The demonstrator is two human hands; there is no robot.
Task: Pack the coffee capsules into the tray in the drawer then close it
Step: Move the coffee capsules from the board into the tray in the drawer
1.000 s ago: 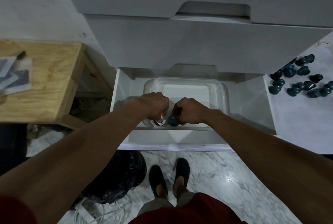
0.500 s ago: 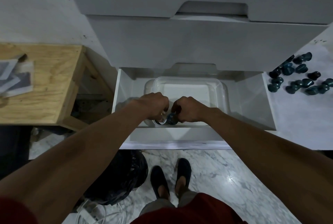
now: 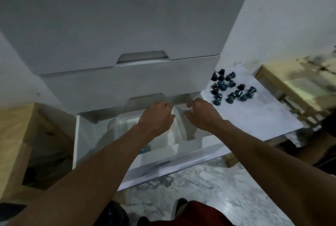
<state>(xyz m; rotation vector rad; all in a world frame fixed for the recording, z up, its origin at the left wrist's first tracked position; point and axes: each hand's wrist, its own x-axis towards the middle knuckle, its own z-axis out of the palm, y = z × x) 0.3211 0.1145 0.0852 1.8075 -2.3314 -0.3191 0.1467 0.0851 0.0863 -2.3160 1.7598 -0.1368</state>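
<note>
Two hands hover above the open drawer (image 3: 163,168): nearest you, one blue capsule (image 3: 142,150) peeps out in the front corner of the clear tray (image 3: 116,125) beside your left forearm. Over the tray's far half your left hand (image 3: 156,116) shows only its back, fingers curled under so I cannot tell whether it holds anything, and your right hand (image 3: 201,115) hangs loosely curled and looks empty. You seem to be between loads with packing barely begun, so the next move is a reach rightward and farther out to the cluster of coffee capsules (image 3: 230,87) on the white desk (image 3: 263,116), pinching a few without scattering the others.
</note>
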